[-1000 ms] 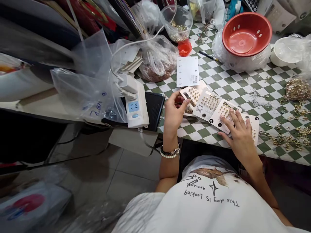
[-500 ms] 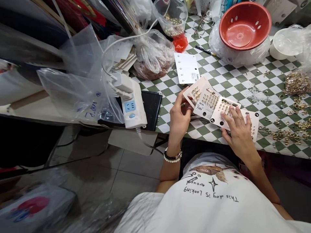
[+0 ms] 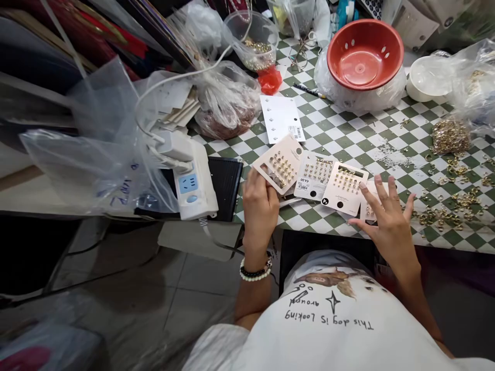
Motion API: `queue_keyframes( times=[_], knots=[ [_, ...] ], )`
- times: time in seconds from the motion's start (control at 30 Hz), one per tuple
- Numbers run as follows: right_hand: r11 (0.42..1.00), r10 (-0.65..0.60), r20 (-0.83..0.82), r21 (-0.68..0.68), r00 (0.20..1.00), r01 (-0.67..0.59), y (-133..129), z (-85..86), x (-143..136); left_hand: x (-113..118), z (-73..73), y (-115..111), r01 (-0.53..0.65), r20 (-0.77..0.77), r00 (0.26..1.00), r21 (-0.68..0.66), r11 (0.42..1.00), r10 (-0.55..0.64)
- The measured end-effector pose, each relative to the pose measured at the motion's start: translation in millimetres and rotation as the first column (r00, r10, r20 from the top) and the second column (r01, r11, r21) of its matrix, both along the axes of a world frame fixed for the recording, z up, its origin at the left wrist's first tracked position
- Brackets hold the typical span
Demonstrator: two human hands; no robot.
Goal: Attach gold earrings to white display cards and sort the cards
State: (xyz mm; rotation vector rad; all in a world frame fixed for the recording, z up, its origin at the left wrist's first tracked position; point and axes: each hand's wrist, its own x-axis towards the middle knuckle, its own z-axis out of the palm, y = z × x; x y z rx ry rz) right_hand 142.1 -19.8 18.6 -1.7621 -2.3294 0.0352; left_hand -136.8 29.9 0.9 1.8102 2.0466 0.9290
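Left hand: gripping the leftmost earring card at its lower corner, holding it tilted near the desk's front edge.
Right hand: lying open, fingers spreading over the rightmost earring card, touching it by the front edge.
Middle earring cards: two lying flat side by side between the hands, overlapping slightly.
Blank card: resting further back on the checkered tablecloth.
Red bowl: sitting toward the back edge.
Loose gold findings: scattering along the right side.
Power strip: hanging over the left edge.
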Motion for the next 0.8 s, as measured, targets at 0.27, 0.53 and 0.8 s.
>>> queue_keyframes(
  times=[0.27,0.53,0.8],
  knots=[
    [0.998,0.016,-0.017,-0.063,1.0,-0.017,1.2,-16.3,16.9,-11.4,2.8,-28.8,-0.047,-0.045,0.998,0.086,0.995,0.051],
    [0.999,0.049,-0.062,0.001,0.997,-0.049,4.0,-7.0,2.3,-15.6,32.7,-18.5,-0.322,-0.226,0.923,-0.018,0.946,0.31],
    [0.99,0.14,-0.015,-0.015,0.99,-0.14,8.9,-20.1,5.1,-34.8,41.8,94.9,0.01,-0.004,1.0,-0.233,0.972,-0.011]
  ],
)
